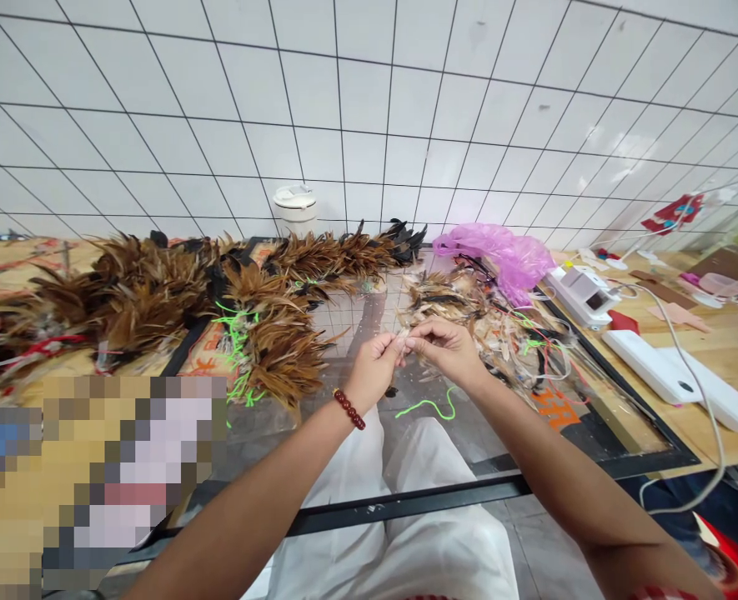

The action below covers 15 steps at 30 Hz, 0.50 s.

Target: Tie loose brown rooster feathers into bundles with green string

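My left hand (374, 367) and my right hand (447, 350) meet above a glass-topped table (369, 321), fingers pinched together on a small pale feather (401, 339) held between them. A dark red bead bracelet (349, 408) circles my left wrist. To the left lie thick strings of brown and black feathers (156, 304) tied with neon green cord (237, 333). Just beyond my right hand sits a loose pile of feathers (462, 300) with red and green threads. A short green cord (428, 408) lies on the glass under my hands.
A pink plastic bag (499, 254) and a white lidded cup (295, 208) stand at the back by the tiled wall. White devices (675, 371) with a cable rest on the wooden bench at right. A blurred patch covers the lower left.
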Motion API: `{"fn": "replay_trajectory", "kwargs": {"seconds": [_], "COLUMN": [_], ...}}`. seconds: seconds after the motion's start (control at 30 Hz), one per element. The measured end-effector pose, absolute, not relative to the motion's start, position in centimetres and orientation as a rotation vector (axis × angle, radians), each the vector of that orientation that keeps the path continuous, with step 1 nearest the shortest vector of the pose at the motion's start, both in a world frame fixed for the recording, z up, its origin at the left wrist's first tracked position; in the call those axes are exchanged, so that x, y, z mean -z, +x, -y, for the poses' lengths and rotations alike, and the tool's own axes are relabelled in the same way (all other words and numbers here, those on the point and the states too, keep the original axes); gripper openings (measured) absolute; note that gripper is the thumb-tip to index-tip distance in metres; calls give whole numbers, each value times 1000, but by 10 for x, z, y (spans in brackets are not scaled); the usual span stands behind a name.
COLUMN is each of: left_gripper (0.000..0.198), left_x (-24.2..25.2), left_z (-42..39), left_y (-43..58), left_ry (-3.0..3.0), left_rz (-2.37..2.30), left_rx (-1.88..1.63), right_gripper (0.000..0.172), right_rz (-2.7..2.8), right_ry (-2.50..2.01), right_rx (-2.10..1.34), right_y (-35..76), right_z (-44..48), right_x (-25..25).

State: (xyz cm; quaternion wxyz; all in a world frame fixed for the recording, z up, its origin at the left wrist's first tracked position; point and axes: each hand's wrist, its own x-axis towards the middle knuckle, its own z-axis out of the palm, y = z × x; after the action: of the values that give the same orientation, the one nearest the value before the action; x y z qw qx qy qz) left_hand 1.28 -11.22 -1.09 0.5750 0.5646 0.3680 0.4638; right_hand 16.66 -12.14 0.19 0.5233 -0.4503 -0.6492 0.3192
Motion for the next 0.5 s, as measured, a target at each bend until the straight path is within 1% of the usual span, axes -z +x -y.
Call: {"fn": "replay_trajectory", "kwargs": {"seconds": [0.1,0.23,0.33,0.4,0.5], "left_gripper": [34,34,37,38,39], "left_x": [10,10,9,8,7], "left_z": [112,113,114,116,119], "left_y": [13,13,12,13,14], "left_ry": [1320,1254,1158,1115,1065], "left_rz": [-782,-736,-672,-622,-594], "left_rx": [-1029,-994,-963,-921,-874], "right_gripper": [22,22,29,26,24], "right_rz": [1545,1420,1342,1383,1445], "right_ry": [-1071,-1009,-921,-902,-917], "right_rx": [-838,-1052,-1206,-1218,-1121], "right_y": [168,168,167,166,165], "right_z": [121,120,121,123,126], "right_x": [-1,-2,-4,-6,-9]}}
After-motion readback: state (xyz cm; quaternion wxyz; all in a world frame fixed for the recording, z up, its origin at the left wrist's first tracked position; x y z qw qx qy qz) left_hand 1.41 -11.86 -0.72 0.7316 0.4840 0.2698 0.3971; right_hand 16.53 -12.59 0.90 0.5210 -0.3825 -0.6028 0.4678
